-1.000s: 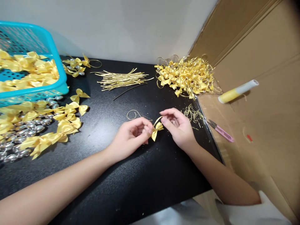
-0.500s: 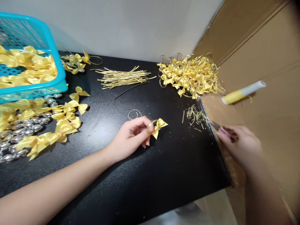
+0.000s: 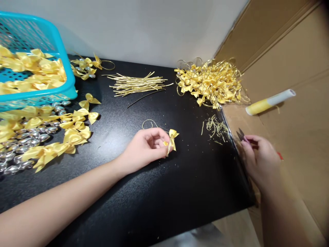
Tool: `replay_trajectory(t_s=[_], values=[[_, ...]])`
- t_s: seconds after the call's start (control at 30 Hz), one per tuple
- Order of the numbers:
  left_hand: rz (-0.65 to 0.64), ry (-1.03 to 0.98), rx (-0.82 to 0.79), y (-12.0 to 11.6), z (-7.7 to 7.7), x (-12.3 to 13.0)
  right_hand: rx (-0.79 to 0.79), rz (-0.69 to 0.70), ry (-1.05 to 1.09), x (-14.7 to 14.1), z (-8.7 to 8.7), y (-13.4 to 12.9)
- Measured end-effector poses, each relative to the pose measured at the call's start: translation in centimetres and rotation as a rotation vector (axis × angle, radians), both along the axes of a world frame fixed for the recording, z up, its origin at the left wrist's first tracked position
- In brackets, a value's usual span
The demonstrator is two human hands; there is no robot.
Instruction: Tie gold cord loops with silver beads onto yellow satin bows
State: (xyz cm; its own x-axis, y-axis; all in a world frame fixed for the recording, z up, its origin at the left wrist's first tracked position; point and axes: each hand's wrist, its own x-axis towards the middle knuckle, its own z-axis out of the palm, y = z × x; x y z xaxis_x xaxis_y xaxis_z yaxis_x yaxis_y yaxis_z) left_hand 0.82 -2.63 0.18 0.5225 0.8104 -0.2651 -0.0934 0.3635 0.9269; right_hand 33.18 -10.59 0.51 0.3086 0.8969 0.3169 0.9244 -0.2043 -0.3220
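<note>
Head view shows the left hand [image 3: 146, 147] pinching a small yellow satin bow [image 3: 171, 139] at mid-frame. At right, the right hand [image 3: 259, 161] closes around pink-handled thread snips [image 3: 241, 134]; lifting them blades-forward would suit trimming the bow's gold cord tail.

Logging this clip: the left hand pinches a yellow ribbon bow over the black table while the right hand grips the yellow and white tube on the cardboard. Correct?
Not quite. The head view shows the right hand gripping the pink thread snips, not the yellow and white tube, which lies untouched farther back on the cardboard. The left hand does pinch the yellow ribbon bow over the black table.
</note>
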Motion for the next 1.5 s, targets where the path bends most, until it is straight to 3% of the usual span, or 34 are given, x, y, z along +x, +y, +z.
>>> replay_trajectory(t_s=[0.07, 0.17, 0.27, 0.33, 0.57, 0.8, 1.5], values=[[0.01, 0.0, -0.013, 0.0, -0.1, 0.1, -0.041, 0.095, 0.106, -2.5, 1.1, 0.5], [0.017, 0.014, -0.026, 0.0, -0.1, 0.1, -0.074, 0.455, 0.153, -6.7, 2.5, 1.6], [0.028, 0.007, -0.034, 0.1, 0.0, 0.1, -0.107, 0.736, 0.171, -9.7, 2.6, 2.6], [0.024, -0.004, -0.038, 0.1, 0.1, 0.1, -0.087, 0.802, 0.149, -10.6, 2.1, 3.1], [-0.025, 0.016, -0.004, 0.1, -0.1, 0.0, -0.045, 0.751, 0.067, -11.0, 0.6, 3.3], [-0.011, 0.027, 0.024, 0.0, -0.1, 0.1, 0.059, 0.779, -0.012, -11.0, 0.2, 3.0], [0.03, -0.064, 0.073, -0.3, -0.4, 0.2, 0.233, 0.776, 0.021, -10.8, -0.5, 2.8]])
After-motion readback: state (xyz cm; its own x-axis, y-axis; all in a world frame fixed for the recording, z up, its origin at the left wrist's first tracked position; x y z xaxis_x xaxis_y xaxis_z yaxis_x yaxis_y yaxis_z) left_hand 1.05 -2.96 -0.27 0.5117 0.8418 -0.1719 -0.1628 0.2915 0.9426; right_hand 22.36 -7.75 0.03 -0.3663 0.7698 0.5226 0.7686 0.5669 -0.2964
